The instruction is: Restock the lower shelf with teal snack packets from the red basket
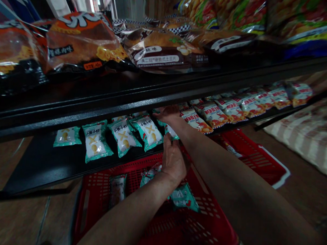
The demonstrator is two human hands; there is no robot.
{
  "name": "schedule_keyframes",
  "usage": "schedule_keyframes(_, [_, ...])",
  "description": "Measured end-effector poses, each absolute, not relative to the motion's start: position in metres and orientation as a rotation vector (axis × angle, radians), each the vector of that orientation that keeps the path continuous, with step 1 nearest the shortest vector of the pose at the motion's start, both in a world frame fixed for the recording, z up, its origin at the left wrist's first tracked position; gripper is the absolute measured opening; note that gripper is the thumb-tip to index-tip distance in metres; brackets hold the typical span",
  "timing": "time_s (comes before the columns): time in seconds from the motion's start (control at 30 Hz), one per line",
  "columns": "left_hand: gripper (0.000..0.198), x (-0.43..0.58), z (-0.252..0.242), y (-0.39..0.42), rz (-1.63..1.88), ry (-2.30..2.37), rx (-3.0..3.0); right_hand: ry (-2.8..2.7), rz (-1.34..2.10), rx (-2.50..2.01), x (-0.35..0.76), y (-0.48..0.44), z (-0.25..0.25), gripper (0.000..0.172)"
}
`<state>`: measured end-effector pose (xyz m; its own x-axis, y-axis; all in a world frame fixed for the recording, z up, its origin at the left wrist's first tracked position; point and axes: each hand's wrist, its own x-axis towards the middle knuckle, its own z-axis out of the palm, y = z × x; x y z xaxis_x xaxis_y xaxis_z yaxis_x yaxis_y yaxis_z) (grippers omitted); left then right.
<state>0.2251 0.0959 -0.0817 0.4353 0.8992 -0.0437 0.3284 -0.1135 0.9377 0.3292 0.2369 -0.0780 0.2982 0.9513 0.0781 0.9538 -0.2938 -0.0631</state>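
My right hand (169,115) reaches under the upper shelf onto the lower black shelf (44,161) and rests on a teal snack packet (170,131), its fingers curled down over it. My left hand (173,160) hovers just below and in front, fingers together and pointing up at the same packet, touching its near edge. A row of teal snack packets (122,137) lies on the shelf to the left. Below my arms sits a red shopping basket (216,231) holding a few more packets (183,196).
Red-and-white snack packets (233,110) line the lower shelf to the right. Large snack bags (160,51) crowd the upper shelf (127,96), which overhangs the lower one. A second red basket (258,158) sits to the right on the wooden floor, next to a striped mat (305,138).
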Motion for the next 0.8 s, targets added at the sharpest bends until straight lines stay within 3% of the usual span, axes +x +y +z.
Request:
schedule_keyframes(0.1, [0.054,0.222,-0.081,0.093,0.648,1.078,1.769,-1.791,-0.110,-2.412,0.338,0.228,-0.069,0.053])
schedule_keyframes(0.33, [0.058,0.228,-0.073,0.088,0.577,1.113,1.813,-1.753,-0.088,-2.511,0.345,0.207,-0.049,0.037])
schedule_keyframes(0.8, [0.059,0.224,-0.073,0.089,0.618,1.110,1.812,-1.678,-0.078,-2.517,0.346,0.213,-0.065,0.039])
